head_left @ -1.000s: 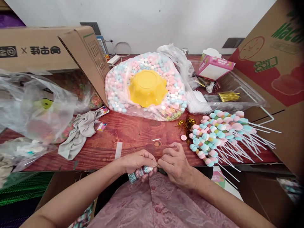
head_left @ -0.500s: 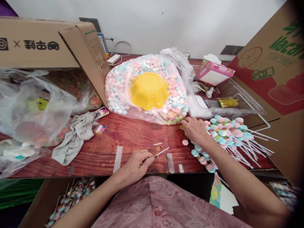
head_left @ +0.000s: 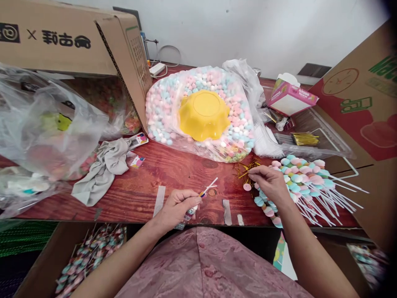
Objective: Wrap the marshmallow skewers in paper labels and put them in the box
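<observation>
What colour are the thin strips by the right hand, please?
The thin strips are gold, clearest in the head view.

A white wall (head_left: 198,33) backs a reddish table (head_left: 186,169).

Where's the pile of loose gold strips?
Head view, right of centre on the red tabletop: the loose gold strips lie at the right hand, beside the pink disc, left of the marshmallow sticks.

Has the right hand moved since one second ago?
Yes. Judged against the yellow bowl, the right hand has moved rightward and forward, to the gold twist ties.
</observation>
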Tool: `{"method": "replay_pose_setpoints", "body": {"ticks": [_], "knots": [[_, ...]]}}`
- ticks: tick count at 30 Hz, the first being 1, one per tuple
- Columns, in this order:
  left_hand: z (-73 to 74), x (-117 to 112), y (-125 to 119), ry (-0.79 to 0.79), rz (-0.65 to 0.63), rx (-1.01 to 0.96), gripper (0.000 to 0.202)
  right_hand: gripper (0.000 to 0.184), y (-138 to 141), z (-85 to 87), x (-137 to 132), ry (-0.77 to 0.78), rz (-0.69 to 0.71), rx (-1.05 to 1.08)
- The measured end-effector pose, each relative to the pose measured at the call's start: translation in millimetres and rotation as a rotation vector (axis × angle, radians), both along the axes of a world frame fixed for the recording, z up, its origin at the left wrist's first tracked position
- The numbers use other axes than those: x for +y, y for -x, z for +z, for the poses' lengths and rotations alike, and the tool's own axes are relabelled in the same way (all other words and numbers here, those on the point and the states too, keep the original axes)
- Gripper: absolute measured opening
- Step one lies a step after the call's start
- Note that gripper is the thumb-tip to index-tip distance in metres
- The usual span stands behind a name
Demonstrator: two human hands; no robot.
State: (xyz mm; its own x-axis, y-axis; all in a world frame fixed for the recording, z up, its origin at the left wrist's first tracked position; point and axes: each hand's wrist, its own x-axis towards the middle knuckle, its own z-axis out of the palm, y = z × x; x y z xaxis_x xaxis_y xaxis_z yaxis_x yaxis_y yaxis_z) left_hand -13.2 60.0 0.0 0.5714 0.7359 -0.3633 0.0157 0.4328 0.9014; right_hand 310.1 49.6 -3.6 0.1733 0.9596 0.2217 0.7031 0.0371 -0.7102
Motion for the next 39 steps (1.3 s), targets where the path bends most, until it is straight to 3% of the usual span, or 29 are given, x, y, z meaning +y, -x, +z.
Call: {"method": "replay_pose_setpoints", "body": {"ticks": [3, 7, 11, 16, 21, 26, 29, 32, 35, 37, 39], "knots": [[-1.2, -3, -6, 0.092, 0.048, -0.02, 0.033, 0.011, 8, -4.6, -6, 0.059, 0.06, 0.026], [-6.2, -7, -15, 0.096, 0.076, -0.047, 0.034, 0.012, 21, -2.8, -9, 0.114, 0.163, 0.06], [-9.6, -10, -20, 0.127, 0.146, -0.049, 0.033, 0.012, 30, -6.9, -8, 0.107, 0.211, 0.072], [-11.7, -12, -20, 0.13, 0.242, -0.037, 0.03, 0.01, 42, -23.9, -19, 0.048, 0.246, 0.022], [-13.8, -10, -21, 0.17, 0.284, -0.049, 0.033, 0.018, 53, -32.9, -18, -0.131, 0.197, -0.261], [-11.0, -8, -26, 0.175, 0.239, -0.058, 0.039, 0.028, 61, -20.2, 18, 0.054, 0.278, -0.744], [-10.6, -9, -26, 0.166, 0.216, -0.075, 0.037, 0.024, 63, -14.0, 40, 0.143, 0.34, -0.826], [-12.6, -11, -21, 0.171, 0.267, -0.085, 0.037, 0.023, 65, -12.9, 43, 0.14, 0.401, -0.818], [-14.3, -10, -17, 0.184, 0.346, -0.081, 0.037, 0.02, 74, -6.3, 24, 0.043, 0.406, -0.696], [-15.0, -8, -17, 0.182, 0.371, -0.065, 0.037, 0.013, 87, 4.3, 6, -0.111, 0.368, -0.399], [-15.4, -7, -20, 0.152, 0.367, -0.06, 0.037, 0.013, 103, 16.7, -10, -0.168, 0.386, -0.144]]}}
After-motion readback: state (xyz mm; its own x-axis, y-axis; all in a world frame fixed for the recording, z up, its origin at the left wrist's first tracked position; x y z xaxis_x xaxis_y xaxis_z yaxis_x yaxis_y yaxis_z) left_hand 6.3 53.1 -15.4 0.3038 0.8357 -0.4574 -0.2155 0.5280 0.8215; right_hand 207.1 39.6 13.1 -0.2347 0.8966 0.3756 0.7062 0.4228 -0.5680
